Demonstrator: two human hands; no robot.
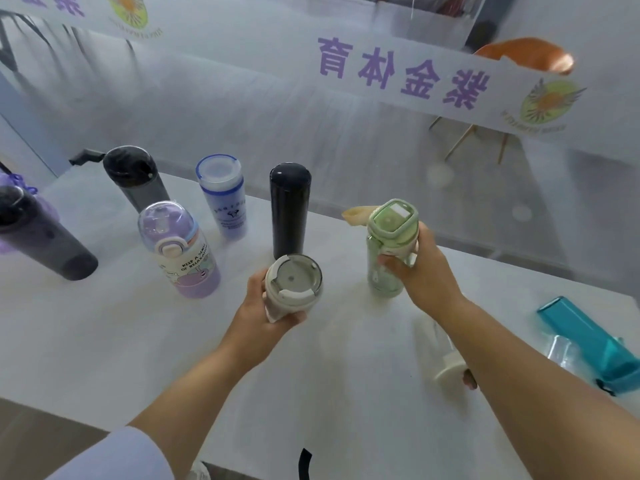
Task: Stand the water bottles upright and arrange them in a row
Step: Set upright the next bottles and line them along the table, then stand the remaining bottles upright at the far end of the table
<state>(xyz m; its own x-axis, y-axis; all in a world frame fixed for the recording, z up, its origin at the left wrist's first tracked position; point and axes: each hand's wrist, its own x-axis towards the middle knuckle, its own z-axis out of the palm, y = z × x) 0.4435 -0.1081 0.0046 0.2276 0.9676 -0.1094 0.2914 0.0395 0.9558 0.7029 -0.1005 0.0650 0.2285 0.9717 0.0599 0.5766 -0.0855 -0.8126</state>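
Observation:
My left hand (268,315) grips a cream bottle (293,284) held upright near the table's middle. My right hand (420,271) is closed round the neck of a green bottle (389,244) that stands upright to the right of it. Behind them stand a black flask (289,209), a blue-and-white bottle (223,195), a grey bottle with a black lid (136,178), a purple cartoon bottle (180,251) and a dark smoky bottle (38,237). A clear bottle with a cream cap (441,355) lies on its side under my right forearm. A teal bottle (588,341) lies at the right edge.
The white table (138,341) ends close to me at the front edge, where a black strap (304,464) hangs. A glass partition with purple lettering (398,71) stands behind the table. An orange chair (526,57) is beyond it.

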